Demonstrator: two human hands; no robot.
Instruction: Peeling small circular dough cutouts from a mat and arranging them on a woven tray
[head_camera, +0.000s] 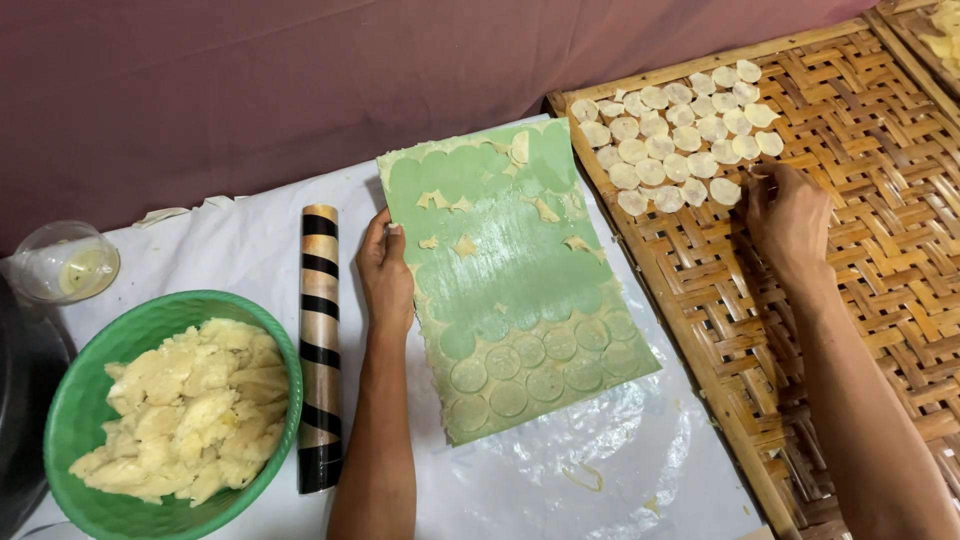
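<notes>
A flat green rectangular board (510, 280), spread with thin pale dough, was seen lying on a white plastic sheet (620, 460). Its right long edge ran close beside the wooden rim of a woven bamboo tray (860, 260). Open sheet was left at 6 o'clock of the board, and bare weave at 6 o'clock of the right hand. The board's left edge was gripped by the left hand (385, 275), thumb on top, fingers hidden underneath.

The right hand (785, 215) was held over the tray with fingertips pinched together; whether a disc was clamped between them could not be told. The small round pale dough discs (680, 135) were laid in rows at 11 o'clock of that hand, the nearest one just beside the fingertips. More uncut circles were left at the board's near end.

A black-and-gold striped rolling pin (320, 350) lay at 9 o'clock of the left forearm, a green plastic bowl of lumpy dough (180, 410) beyond it, its rim cut off below.
</notes>
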